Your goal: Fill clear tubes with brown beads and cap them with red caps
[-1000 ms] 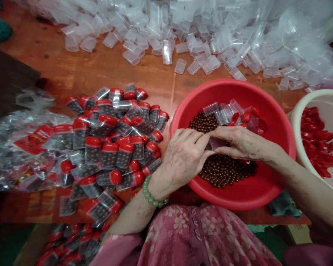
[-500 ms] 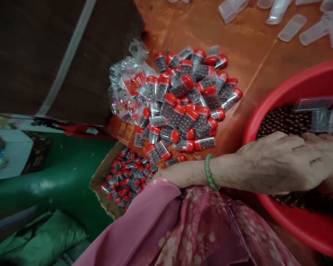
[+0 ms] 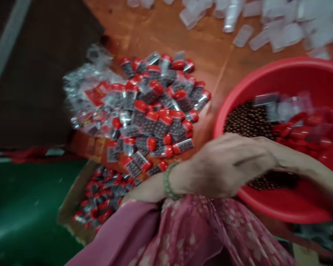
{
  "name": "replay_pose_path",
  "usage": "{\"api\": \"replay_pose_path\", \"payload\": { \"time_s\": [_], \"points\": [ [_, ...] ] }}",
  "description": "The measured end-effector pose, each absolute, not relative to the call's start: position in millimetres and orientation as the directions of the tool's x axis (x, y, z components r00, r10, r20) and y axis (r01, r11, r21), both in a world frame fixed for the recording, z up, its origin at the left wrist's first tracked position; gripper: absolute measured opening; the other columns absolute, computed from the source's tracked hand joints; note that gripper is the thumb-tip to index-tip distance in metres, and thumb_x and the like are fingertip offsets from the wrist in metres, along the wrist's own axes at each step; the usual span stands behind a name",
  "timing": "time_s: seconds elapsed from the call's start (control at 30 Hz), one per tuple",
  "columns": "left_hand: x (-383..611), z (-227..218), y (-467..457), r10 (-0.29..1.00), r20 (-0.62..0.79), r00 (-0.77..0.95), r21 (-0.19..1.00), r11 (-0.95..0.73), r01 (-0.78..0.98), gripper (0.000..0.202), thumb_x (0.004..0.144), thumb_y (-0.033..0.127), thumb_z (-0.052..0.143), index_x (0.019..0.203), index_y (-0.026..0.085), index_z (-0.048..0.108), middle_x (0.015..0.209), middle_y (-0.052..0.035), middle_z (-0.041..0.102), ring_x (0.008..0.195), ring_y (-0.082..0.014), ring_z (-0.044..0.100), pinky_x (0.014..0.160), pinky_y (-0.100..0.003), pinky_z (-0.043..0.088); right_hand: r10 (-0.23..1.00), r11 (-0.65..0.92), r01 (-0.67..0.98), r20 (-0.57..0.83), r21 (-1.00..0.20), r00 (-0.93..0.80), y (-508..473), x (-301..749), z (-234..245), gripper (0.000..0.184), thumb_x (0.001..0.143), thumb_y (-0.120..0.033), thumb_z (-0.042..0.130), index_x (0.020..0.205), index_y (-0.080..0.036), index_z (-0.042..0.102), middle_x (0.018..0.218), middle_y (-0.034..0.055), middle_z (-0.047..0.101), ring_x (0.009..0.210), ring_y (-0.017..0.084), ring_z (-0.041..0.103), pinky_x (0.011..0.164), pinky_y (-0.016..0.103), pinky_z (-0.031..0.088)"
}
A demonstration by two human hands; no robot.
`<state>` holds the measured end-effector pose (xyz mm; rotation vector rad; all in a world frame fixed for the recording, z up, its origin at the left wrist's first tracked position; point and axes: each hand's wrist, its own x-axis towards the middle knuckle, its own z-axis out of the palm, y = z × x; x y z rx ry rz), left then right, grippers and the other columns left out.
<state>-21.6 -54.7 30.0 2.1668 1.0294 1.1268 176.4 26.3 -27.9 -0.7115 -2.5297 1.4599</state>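
Just past the floral garment (image 3: 188,229), see the left hand (image 3: 227,166) overlapping the right hand (image 3: 283,153) above the near-left rim of the red basin (image 3: 288,65). With fingers hidden and blurred, cannot tell whether clenched, loose or grasping anything. Best to keep low over the brown beads (image 3: 248,120) inside, catching likely spills. Beyond, reach shortest for red caps (image 3: 296,132), then clear cases (image 3: 266,99). Avoid nudging the capped packs (image 3: 161,127) heaped leftward; farthest back, note loose clear tubes (image 3: 292,35).
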Motion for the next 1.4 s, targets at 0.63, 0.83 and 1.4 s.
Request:
{"api": "replay_pose_path", "payload": {
  "time_s": [0.63,0.83,1.4],
  "points": [
    [-16,13,-21,0.865,0.3,0.402,0.745,-0.475,0.468,0.056,0.093,0.026,0.069,0.146,0.016,0.054,0.152,-0.0198,0.056,0.142,-0.0294,0.055,0.117,-0.05,0.049,0.526,0.229,0.237,-0.085,-0.944,-0.846,58,206,33,0.04,0.082,-0.038,0.079,0.118,-0.02,0.074,0.119,0.0051,0.074,0.111,0.019,0.067,0.103,0.035,0.049],
    [-9,11,-6,0.877,0.23,0.421,0.901,-0.356,0.249,0.054,0.088,0.036,0.076,0.139,0.024,0.064,0.152,-0.0147,0.057,0.145,-0.0315,0.051,0.12,-0.053,0.045,0.497,-0.002,0.187,-0.163,-0.982,-0.852,53,211,41,0.032,0.077,-0.038,0.082,0.099,-0.016,0.08,0.094,0.0009,0.077,0.089,0.016,0.068,0.084,0.027,0.052],
    [13,14,-21,0.95,0.027,0.31,0.963,0.059,-0.263,0.024,0.094,0.036,0.069,0.11,0.018,0.065,0.111,-0.0094,0.078,0.096,-0.0184,0.077,0.091,-0.034,0.064,0.757,0.197,0.369,-0.098,-0.908,-0.646,37,243,52,0.026,0.084,-0.04,0.074,0.095,-0.018,0.08,0.087,0.0035,0.08,0.081,0.017,0.072,0.077,0.028,0.054]
  ]
}}
